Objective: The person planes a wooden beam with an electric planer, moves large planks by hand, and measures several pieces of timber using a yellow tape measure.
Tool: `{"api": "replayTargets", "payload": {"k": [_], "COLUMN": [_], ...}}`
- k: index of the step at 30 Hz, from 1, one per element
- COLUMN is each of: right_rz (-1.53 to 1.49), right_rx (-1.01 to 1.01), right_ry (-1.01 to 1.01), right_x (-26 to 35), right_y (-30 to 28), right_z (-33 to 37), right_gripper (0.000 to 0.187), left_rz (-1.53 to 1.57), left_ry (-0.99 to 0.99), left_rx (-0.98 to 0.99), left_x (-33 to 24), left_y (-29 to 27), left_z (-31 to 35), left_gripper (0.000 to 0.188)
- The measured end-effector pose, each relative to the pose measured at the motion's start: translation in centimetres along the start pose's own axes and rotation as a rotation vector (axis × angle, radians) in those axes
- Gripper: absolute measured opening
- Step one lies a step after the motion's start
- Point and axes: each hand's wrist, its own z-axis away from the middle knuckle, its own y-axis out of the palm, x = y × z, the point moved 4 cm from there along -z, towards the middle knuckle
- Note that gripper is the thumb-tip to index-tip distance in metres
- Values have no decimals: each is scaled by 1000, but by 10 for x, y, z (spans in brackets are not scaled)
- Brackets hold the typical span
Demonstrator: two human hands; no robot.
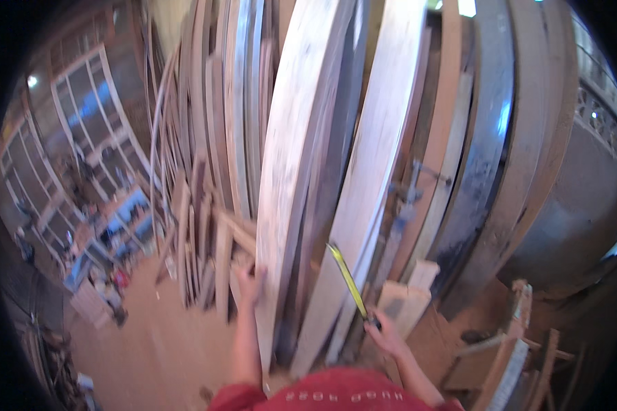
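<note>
My left hand (251,286) is closed on the left edge of a tall pale wooden board (288,130), which leans upright among other timber. In my right hand (385,334) is a tape measure (372,320), its dark case mostly covered by my fingers. Its yellow blade (349,282) is pulled out and slants up to the left. The blade's end lies in front of a second pale board (363,171), near that board's left edge; whether it touches is unclear.
More dark planks (483,137) lean at the right, with a clamp (411,188) between boards. Short wood blocks (404,301) stand near my right hand. Offcuts (521,356) lie lower right. White metal frames (92,103) and a cluttered blue stand (127,216) are at the left.
</note>
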Motion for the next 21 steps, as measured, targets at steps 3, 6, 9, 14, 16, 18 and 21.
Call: {"api": "replayTargets", "payload": {"k": [3, 6, 9, 14, 16, 18, 21], "right_rz": [376, 524, 568, 742, 745, 807, 819], "right_rx": [151, 150, 182, 130, 101, 92, 86], "right_ry": [-44, -136, -138, -250, -212, -249, -250], "right_x": [69, 102, 101, 120, 123, 125, 117], "right_y": [5, 17, 38, 70, 74, 77, 81], "right_z": [-32, -35, -37, -43, -46, -47, -47], "right_gripper": [50, 46, 44, 42, 41, 39, 40], "left_rz": [97, -44, 171, 305, 272, 176, 14], "left_ry": [29, 165, 180, 37, 16, 41, 224], "left_rx": [277, 467, 556, 291, 34, -175, -390], "left_x": [-32, -61, -65, 8, 32, 59, 48], "left_y": [-10, -22, -18, -27, -23, 0, 10], "left_z": [-26, -50, -35, 14, 39, 64, 76], "left_gripper": [48, 56, 55, 47, 40, 38, 49]}}
